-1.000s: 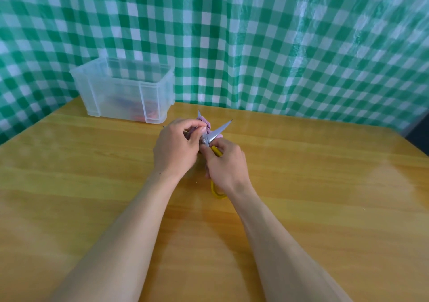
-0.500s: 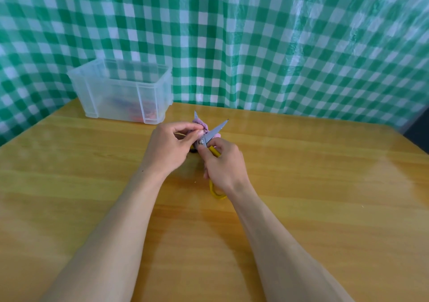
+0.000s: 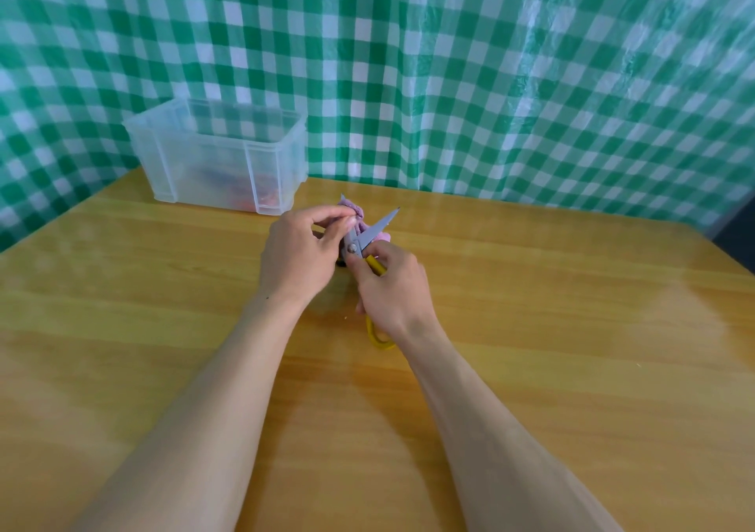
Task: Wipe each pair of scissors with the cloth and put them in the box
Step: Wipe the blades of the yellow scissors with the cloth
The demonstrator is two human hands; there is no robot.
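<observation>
Yellow scissors [image 3: 374,232] btwn both hands

Bright, even light; table [image 3: 572,368] glare; edges bowed

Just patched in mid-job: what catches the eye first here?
At centre, the left hand pinches a pink cloth against the blades of yellow-handled scissors, gripped by the right hand. Back left, a clear plastic box with reddish things inside stands before a green checked curtain.

Wooden table [image 3: 572,368], checked curtain [image 3: 449,61] (green-white)
</observation>
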